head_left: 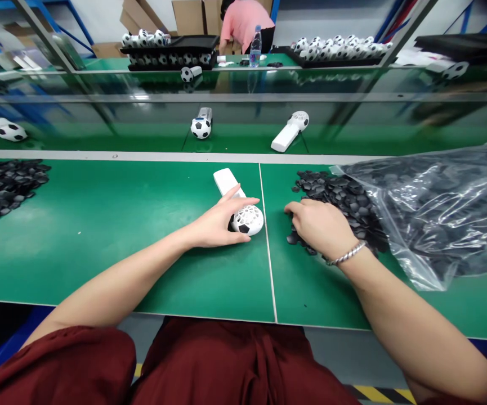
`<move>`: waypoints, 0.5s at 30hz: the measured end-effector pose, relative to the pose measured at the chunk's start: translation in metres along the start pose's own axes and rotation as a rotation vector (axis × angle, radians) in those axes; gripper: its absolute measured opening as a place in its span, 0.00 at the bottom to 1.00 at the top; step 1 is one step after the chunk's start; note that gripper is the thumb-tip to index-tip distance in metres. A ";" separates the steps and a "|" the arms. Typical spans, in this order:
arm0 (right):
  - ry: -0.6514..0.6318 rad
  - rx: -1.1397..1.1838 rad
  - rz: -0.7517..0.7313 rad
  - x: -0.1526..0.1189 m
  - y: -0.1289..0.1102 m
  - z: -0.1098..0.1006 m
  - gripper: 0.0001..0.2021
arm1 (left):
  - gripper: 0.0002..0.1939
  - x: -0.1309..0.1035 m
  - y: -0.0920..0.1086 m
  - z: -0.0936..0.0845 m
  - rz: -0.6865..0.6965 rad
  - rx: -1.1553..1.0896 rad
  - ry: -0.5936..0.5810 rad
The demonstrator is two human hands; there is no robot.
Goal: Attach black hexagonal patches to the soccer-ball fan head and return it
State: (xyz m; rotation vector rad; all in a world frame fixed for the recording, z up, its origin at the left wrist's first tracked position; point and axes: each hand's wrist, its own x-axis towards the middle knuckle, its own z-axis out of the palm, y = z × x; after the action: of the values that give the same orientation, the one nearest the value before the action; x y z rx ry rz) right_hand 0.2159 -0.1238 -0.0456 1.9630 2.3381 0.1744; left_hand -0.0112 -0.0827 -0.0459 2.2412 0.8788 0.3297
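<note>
My left hand (pixel 220 222) is closed around the round head of a white handheld fan (pixel 249 218) styled like a football. The fan lies on the green worktop with its grille facing up. Its white handle (pixel 226 180) points away to the upper left, and a black patch shows on the head's near side. Over the left edge of a pile of small black pieces (pixel 348 197), my right hand (pixel 321 222) has its fingers curled down and together. Whatever is between those fingertips is hidden.
A clear plastic bag (pixel 450 208) of black pieces lies at the right, another black pile (pixel 7 188) at the left. Beyond a pale rail, a white fan (pixel 290 132) and other football fans lie on a green belt. A person in pink (pixel 245 25) bends at the back.
</note>
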 end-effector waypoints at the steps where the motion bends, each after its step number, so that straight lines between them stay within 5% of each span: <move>1: 0.007 0.011 -0.015 0.001 0.000 0.001 0.14 | 0.39 0.000 0.000 0.001 -0.015 -0.008 0.013; 8: 0.103 0.378 -0.033 0.006 -0.001 0.004 0.13 | 0.34 0.000 -0.002 0.006 -0.001 -0.026 0.059; 15: -0.012 0.552 -0.070 0.006 0.000 0.007 0.09 | 0.36 0.000 -0.001 0.004 -0.008 0.000 0.019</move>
State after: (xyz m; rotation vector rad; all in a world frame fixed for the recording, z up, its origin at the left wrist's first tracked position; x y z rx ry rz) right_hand 0.2161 -0.1176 -0.0527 2.0625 2.6451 -0.5441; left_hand -0.0105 -0.0841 -0.0493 2.2369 0.8975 0.3483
